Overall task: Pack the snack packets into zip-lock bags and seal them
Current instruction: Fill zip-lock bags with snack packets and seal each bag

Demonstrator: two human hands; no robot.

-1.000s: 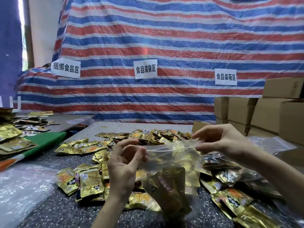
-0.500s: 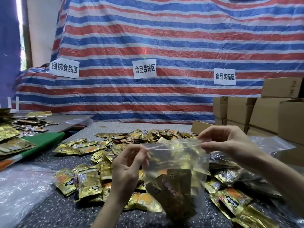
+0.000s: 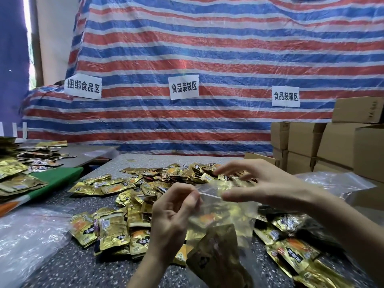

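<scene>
The person holds a clear zip-lock bag (image 3: pixel 228 213) above the speckled grey table (image 3: pixel 79 269), in front of the body. The left hand (image 3: pixel 172 217) pinches the top left corner of the bag between thumb and curled fingers, just at the closing strip. The right hand (image 3: pixel 268 188) is at the other side of the bag's top edge, with its fingers spread and straight; it is blurred. The thumb lies near the strip, but I cannot tell if it really touches it. Inside the bag, some gold packets (image 3: pixel 216 252) hang in the lower part, and this lower part is near the table surface. Whether the strip is closed along all its length I cannot tell. Under and around the hands lie many loose snack packets (image 3: pixel 116 229), gold with dark labels, scattered on the table to the left, to the far side and to the right. At the left edge there is a heap of clear plastic (image 3: pixel 25 238), and beyond it a green board (image 3: pixel 56 177) with more gold packets on it. To the right stand stacked cardboard boxes (image 3: pixel 332 142). Behind all is a tarp (image 3: pixel 207 59) with red, blue and white stripes, and three white paper signs (image 3: pixel 183 86) with Chinese characters are fixed on it.
</scene>
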